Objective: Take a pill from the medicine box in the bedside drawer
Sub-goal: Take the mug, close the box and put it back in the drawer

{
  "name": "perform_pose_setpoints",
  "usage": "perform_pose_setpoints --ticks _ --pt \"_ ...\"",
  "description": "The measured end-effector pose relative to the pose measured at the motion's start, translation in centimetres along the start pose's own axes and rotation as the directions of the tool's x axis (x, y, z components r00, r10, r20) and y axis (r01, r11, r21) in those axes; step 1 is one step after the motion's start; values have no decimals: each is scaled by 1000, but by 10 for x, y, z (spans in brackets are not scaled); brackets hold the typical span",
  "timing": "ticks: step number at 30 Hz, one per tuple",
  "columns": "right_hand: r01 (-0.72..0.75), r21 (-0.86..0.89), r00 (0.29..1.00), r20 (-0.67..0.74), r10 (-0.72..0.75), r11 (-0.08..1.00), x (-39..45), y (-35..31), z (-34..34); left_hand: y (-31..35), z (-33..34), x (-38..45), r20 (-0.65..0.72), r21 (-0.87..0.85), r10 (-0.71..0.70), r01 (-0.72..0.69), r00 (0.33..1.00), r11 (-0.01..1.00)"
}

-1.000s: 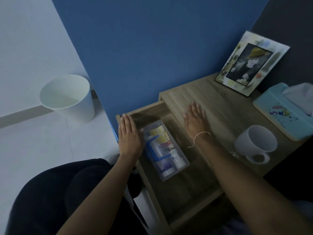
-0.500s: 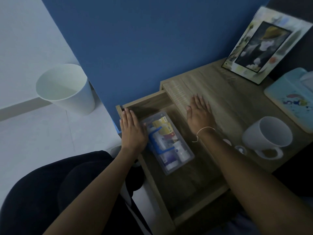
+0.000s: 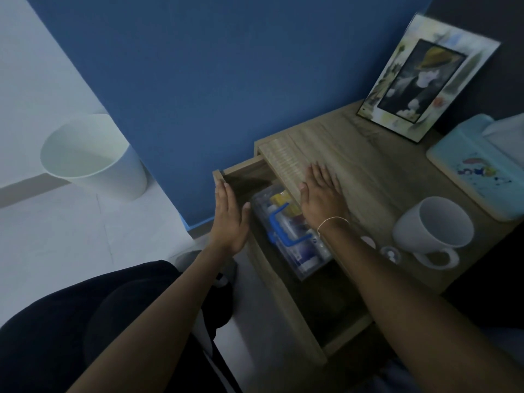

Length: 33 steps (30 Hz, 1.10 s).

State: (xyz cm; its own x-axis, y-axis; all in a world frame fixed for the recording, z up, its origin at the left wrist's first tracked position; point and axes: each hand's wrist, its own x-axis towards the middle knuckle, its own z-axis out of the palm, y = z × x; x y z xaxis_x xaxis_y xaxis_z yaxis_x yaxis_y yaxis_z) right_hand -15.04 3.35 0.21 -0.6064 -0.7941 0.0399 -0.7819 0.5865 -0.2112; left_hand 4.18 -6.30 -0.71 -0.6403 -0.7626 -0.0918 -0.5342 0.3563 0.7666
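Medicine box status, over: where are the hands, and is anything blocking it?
Left hand open, flat on drawer edge. Right hand open, flat on nightstand top. Medicine box in open drawer, lid shut, untouched. Nothing on top of it.

Dim light. Blue wall [image 3: 198, 80] at 12 o'clock; pale tiled floor [image 3: 56, 236] and white wastebasket [image 3: 93, 157] at 9 o'clock.

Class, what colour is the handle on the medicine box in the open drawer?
Blue: the handle on the clear medicine box, seen in the head view.
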Motion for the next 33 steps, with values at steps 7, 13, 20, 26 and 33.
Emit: perform_pose_setpoints --ticks 7,13,20,26,33 --pt "-7 -12 1000 14 7 1000 1 0 0 8 2 11 130 31 110 -115 985 993" --pt "0 3 1000 12 0 1000 -1 0 -2 23 16 19 135 -53 100 -94 986 994" --pt "5 1 1000 1 -5 1000 -3 -3 -5 40 32 23 184 -229 -15 58 983 972" --pt "-2 8 1000 -7 2 1000 -4 -4 -5 48 34 34 227 -220 -17 68 974 973" --pt "-8 11 1000 -26 8 1000 -3 -3 -2 53 39 48 219 -226 21 30 976 974"
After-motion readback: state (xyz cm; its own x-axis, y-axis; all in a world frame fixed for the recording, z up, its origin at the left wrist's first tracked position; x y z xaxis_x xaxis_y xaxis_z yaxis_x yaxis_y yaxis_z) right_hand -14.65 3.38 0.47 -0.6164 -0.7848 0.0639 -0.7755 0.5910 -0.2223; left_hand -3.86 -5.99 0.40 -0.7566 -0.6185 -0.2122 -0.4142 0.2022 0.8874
